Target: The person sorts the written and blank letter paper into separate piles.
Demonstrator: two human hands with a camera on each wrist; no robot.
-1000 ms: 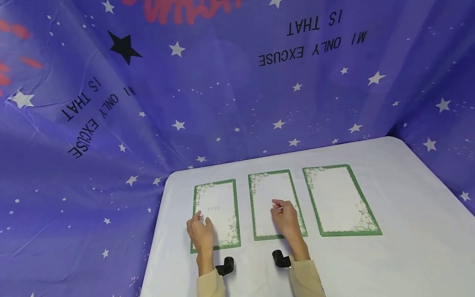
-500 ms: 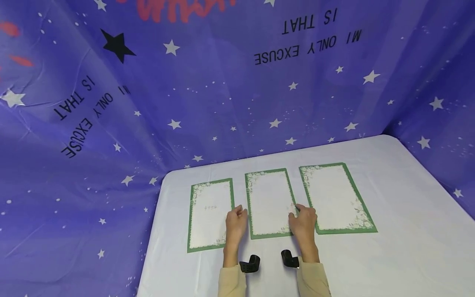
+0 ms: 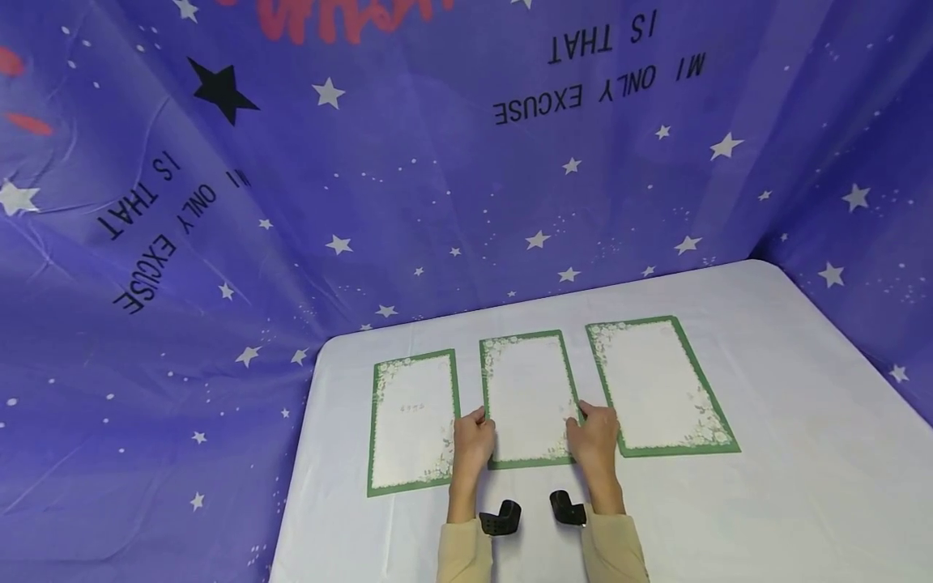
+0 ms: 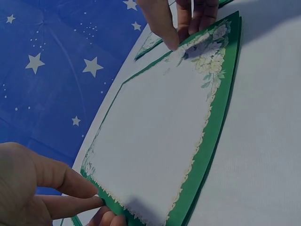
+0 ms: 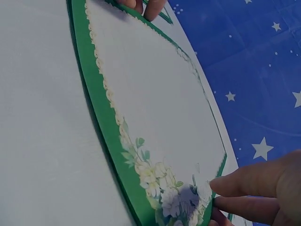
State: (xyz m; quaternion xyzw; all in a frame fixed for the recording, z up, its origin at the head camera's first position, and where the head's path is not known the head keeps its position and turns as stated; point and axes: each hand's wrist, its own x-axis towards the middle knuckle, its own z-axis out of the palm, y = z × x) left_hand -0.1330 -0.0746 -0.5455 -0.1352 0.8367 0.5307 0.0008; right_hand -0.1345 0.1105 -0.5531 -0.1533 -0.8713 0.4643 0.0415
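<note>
The middle green-bordered paper sheet (image 3: 528,389), printed with white flowers at its corners, lies on the white table between my hands. At its left edge my left hand (image 3: 472,445) pinches the border between thumb and fingers, as the left wrist view shows of the left hand (image 4: 42,188). My right hand (image 3: 594,441) grips the opposite edge near the flowered corner; in the right wrist view the thumb of the right hand (image 5: 263,188) lies on top, with fingers at the side and below. A second green edge shows just under the sheet's near border.
To the left lies a similar sheet (image 3: 411,437) with small faint writing mid-page. Another matching sheet (image 3: 663,389) lies to the right. The white-covered table (image 3: 802,486) meets a purple star-printed curtain (image 3: 437,202) at the back and sides.
My left hand has moved right, off the left sheet to the middle sheet's left edge. My right hand has shifted from over the middle sheet to its right edge. Both now grip it.
</note>
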